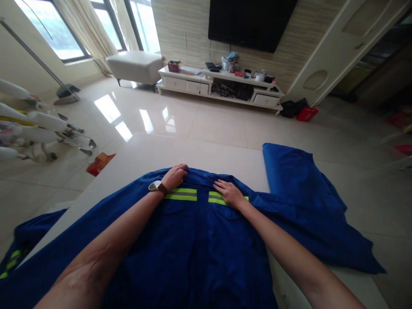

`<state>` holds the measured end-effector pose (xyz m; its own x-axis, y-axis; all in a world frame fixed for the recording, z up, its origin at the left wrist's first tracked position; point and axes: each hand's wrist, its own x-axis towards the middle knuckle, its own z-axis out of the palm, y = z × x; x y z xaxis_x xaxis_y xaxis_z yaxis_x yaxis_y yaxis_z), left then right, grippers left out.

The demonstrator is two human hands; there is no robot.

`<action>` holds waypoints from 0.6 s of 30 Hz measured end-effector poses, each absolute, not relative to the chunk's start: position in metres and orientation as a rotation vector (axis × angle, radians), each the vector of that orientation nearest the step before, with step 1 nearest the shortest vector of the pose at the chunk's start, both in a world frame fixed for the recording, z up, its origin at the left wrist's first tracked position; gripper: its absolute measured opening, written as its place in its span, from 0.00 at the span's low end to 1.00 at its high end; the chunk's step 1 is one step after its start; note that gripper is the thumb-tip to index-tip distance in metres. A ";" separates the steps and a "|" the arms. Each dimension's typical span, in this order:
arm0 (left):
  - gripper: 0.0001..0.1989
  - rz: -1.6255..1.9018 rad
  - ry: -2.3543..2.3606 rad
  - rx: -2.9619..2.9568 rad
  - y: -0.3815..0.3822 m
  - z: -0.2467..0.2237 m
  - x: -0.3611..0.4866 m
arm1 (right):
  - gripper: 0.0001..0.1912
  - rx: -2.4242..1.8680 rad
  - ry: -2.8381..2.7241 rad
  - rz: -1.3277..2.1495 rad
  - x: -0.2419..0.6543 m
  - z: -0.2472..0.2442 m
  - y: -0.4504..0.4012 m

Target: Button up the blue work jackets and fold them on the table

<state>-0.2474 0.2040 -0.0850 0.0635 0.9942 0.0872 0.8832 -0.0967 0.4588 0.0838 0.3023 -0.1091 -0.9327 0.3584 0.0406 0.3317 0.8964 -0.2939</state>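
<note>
A blue garment (186,249) with yellow-green and grey reflective strips lies spread on a white table (206,150). At its upper edge, left of the middle, my left hand (175,176) has its fingers curled on the cloth; a watch is on that wrist. To the right, my right hand (229,192) rests on the garment over the right strip, fingers spread out flat. The garment's sleeves reach out to both sides. Another blue cloth (289,171) lies folded at the table's right side, partly touching the right sleeve.
More blue cloth with reflective strips (13,262) is at the lower left, beyond the table edge. A red box (100,164) sits by the left edge. Farther off are a TV cabinet (185,83), a bench (137,68) and a dustpan (67,94).
</note>
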 end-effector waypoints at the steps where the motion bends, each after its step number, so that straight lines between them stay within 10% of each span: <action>1: 0.23 0.513 1.858 2.105 0.199 -0.085 -0.239 | 0.34 -0.568 -2.980 0.413 0.084 -0.109 0.298; 8: 0.31 0.201 1.797 2.085 0.182 -0.080 -0.191 | 0.28 -0.865 -2.880 0.477 0.121 -0.062 0.271; 15: 0.31 0.511 1.962 1.861 0.105 -0.051 -0.136 | 0.05 -1.841 -1.551 0.362 0.406 0.016 0.281; 18: 0.25 0.607 1.891 1.747 0.044 -0.050 -0.116 | 0.11 -1.899 -1.227 0.314 0.497 0.038 0.260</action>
